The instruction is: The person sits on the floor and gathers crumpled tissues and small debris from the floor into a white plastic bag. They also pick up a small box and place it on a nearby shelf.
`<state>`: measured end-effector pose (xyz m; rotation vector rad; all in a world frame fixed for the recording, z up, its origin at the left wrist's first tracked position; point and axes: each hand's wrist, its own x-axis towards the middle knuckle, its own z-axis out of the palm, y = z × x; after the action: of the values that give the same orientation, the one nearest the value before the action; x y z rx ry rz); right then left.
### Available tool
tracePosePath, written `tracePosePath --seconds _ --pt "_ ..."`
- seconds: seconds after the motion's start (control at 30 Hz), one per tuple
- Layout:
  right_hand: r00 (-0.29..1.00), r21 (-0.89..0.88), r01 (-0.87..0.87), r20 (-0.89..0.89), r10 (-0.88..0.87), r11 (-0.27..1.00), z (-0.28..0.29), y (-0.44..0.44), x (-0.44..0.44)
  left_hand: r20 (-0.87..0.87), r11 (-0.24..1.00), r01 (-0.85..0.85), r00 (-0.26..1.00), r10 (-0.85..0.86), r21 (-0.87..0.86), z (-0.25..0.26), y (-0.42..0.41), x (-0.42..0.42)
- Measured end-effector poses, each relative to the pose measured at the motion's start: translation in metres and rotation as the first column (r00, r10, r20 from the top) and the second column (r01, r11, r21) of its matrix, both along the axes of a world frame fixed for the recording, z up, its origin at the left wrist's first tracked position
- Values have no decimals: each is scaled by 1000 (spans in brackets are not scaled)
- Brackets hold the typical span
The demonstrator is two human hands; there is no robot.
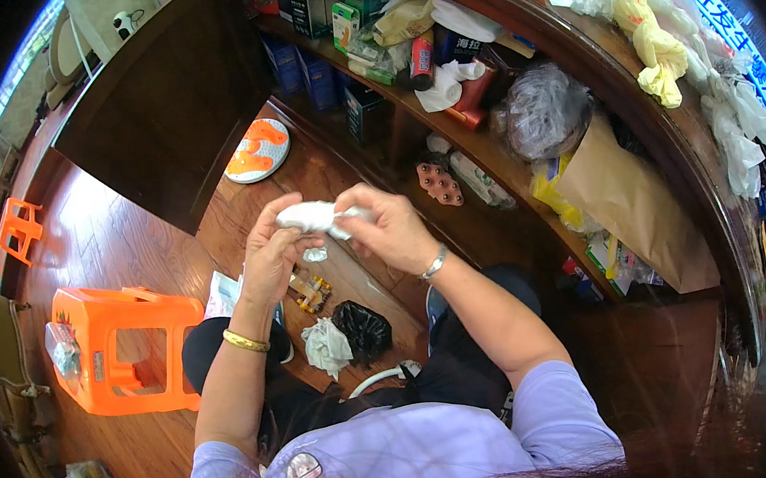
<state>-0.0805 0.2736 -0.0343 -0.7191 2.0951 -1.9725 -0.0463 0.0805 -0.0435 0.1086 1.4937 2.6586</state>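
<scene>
Between my two hands I hold a bunched white plastic bag [312,216], raised above the floor in front of the shelves. My left hand [273,242] grips its left end, fingers curled around it. Thumb and fingers of my right hand [387,229] pinch the right end. Below them on the wooden floor lie a crumpled white bag [328,346], a black plastic bag [361,332] and a small yellow-and-brown object [312,292] that I cannot name. A small white scrap [315,254] shows just under my left fingers.
An orange plastic stool [127,346] lies on its side at left. Ahead, a dark wooden shelf [397,95] holds boxes, bags and a brown paper bag [635,201]. A cabinet door [168,101] stands at upper left, near an orange-and-white round foot board [259,152]. Bags lie along the countertop [601,59].
</scene>
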Motion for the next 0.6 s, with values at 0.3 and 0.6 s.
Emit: tracePosePath --seconds 0.3,0.6 --pt "577 346 750 -758 -303 563 118 82 -93 15 992 24 1000 -22 -127 3 -1 -4" --pt "496 511 857 -853 165 67 98 97 -184 11 988 37 999 -36 -153 1 -2 -7"
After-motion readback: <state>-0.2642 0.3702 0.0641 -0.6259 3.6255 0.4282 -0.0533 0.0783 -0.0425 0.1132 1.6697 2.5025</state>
